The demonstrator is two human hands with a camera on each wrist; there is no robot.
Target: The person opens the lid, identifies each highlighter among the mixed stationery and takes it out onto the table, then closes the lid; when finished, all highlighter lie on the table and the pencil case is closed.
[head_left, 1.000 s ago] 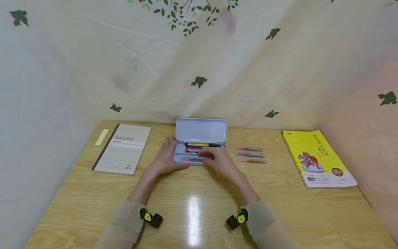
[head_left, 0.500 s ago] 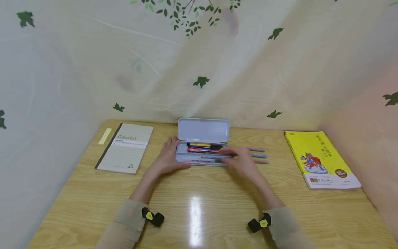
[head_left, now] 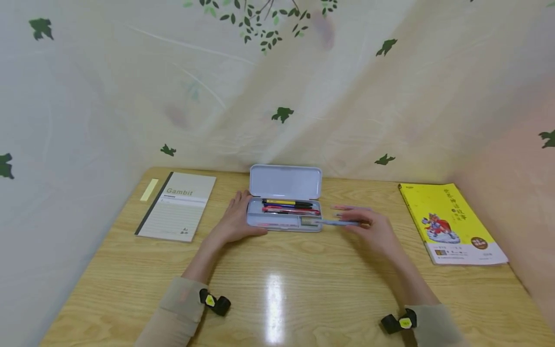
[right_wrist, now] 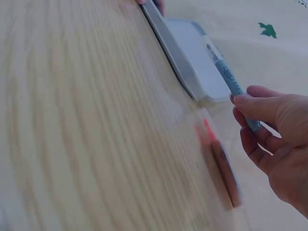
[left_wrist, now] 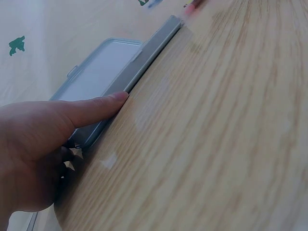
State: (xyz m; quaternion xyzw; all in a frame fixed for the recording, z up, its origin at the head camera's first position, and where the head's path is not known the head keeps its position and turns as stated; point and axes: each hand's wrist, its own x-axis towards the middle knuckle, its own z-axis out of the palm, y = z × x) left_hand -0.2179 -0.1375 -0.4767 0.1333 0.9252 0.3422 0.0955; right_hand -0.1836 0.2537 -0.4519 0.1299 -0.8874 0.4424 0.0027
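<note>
A light-blue pencil case (head_left: 284, 225) stands with its lid (head_left: 286, 182) raised, holding several pens (head_left: 290, 208), with a small greenish block (head_left: 309, 220) in its front right compartment. At its left end, my left hand (head_left: 236, 217) grips it; the thumb (left_wrist: 98, 108) lies along the front wall, and the other fingers are partly hidden. Right of the case, my right hand (head_left: 370, 229) pinches a blue marker pen (right_wrist: 231, 79) with a clear cap. The pen's capped end points left, towards the case, above the table.
Below the right hand, a reddish-brown pen (right_wrist: 225, 173) lies on the table. A pink pen (head_left: 347, 207) shows behind that hand. A Gambit notebook (head_left: 178, 207) and a pale yellow strip (head_left: 149, 189) lie left; a yellow book (head_left: 451, 221) lies far right.
My right hand has moved right, from over the case to beside it, bringing the blue marker pen out. The left hand stays on the case. The head view has shifted slightly.
</note>
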